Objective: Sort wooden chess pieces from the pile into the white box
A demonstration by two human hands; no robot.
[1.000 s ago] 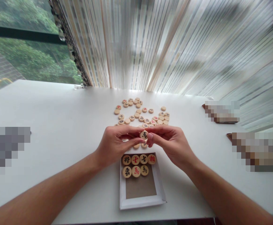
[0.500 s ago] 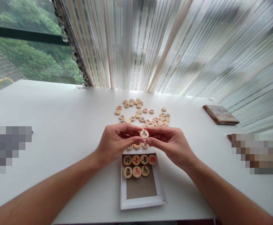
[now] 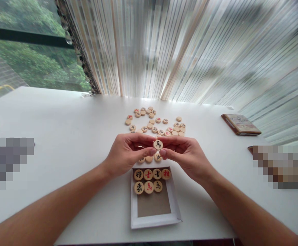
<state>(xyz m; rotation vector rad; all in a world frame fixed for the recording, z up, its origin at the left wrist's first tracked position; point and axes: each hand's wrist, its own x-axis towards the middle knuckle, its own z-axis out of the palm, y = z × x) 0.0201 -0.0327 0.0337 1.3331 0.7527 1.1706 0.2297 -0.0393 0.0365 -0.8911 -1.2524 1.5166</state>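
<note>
Between the fingertips of my left hand point(image 3: 132, 148) and my right hand point(image 3: 183, 152) is a round wooden Chinese chess piece point(image 3: 158, 145) with a black character facing me. Both hands are closed on it, thumbs in front, above the table. Just below them lies a shallow white box point(image 3: 175, 201) with a brown-grey bottom. Inside it, a back row of pieces with black and red characters includes a red one point(image 3: 166, 174) at the right end. A shorter second row has a red piece point(image 3: 149, 187) in its middle. Several loose pieces lie partly hidden behind my hands.
Many more chess pieces point(image 3: 154, 129) are scattered on the white table point(image 3: 74, 126) beyond my hands, some face down. A flat brown-edged box point(image 3: 242, 124) rests at the right. Blurred-out items lie at both side edges. A striped curtain point(image 3: 143, 51) hangs along the back.
The held chess piece has turned slightly so its character stands more upright. My hands stay nearly in place, and the pieces in the box look the same.
</note>
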